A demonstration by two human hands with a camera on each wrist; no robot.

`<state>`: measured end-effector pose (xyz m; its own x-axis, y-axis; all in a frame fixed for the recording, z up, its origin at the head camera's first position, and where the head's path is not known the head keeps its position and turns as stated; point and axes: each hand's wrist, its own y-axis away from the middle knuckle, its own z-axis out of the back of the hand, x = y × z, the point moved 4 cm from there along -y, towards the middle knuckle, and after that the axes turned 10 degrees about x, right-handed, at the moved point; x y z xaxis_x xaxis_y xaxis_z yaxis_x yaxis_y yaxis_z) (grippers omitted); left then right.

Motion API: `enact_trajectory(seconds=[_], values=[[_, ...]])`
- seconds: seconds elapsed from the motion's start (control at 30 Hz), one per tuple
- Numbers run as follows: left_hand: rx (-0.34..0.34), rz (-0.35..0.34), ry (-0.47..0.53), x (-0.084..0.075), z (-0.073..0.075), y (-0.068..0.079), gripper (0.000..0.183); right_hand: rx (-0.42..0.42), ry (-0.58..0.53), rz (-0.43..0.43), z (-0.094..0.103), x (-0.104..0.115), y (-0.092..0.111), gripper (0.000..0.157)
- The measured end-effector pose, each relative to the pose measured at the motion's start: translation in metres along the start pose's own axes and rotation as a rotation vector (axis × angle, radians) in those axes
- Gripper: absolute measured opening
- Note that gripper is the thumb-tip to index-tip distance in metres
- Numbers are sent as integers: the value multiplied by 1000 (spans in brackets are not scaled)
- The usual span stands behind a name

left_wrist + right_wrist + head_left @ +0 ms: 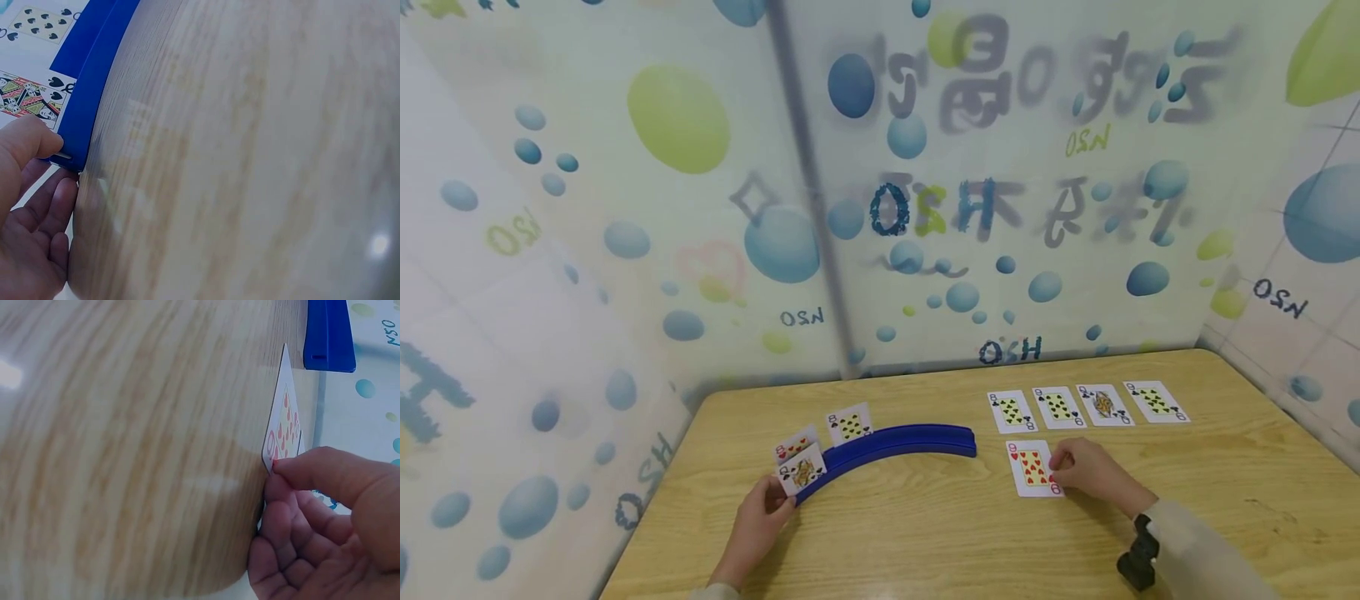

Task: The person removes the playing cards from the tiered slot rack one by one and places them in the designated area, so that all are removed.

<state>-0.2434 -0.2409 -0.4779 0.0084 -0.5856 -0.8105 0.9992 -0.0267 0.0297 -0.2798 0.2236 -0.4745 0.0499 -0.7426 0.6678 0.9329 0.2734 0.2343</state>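
Observation:
In the head view my left hand [756, 527] holds the left end of a curved blue card holder [895, 439]. The thumb lies by the lower corner of a queen of spades [28, 100], other fingers below the holder's end. Behind the queen, partly hidden, is a red-suited card [794, 444]; an eight of spades [850, 423] stands farther along the holder. My right hand [1086, 468] pinches the right edge of a nine of hearts [1032, 468] between thumb and fingers. This card is face up, close over the table and tilted in the right wrist view.
Beyond the nine of hearts lies a row of face-up black-suited cards [1059, 407], one of them a face card [1103, 405]. A patterned curtain [925, 317] hangs behind the wooden table [910, 542]. A black strap [1141, 554] circles the right wrist.

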Motion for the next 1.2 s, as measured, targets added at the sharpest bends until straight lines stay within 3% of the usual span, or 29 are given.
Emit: enact_trajectory(seconds=[0.37,0.63,0.8,1.03,1.2], values=[[-2,-10,-1,-1,1,0,20,20,20,33,2,0,-2,10],[4,-10,3,-3,2,1,20,-22,29,21,5,9,-1,9],[0,-18,12,-3,2,2,20,-41,71,77,7,30,-6,7],[-27,-116,23,-1,1,3,18,7,49,201,-3,68,-17,6],[-10,-41,30,-2,1,3,21,20,61,307,-12,93,-28,5]])
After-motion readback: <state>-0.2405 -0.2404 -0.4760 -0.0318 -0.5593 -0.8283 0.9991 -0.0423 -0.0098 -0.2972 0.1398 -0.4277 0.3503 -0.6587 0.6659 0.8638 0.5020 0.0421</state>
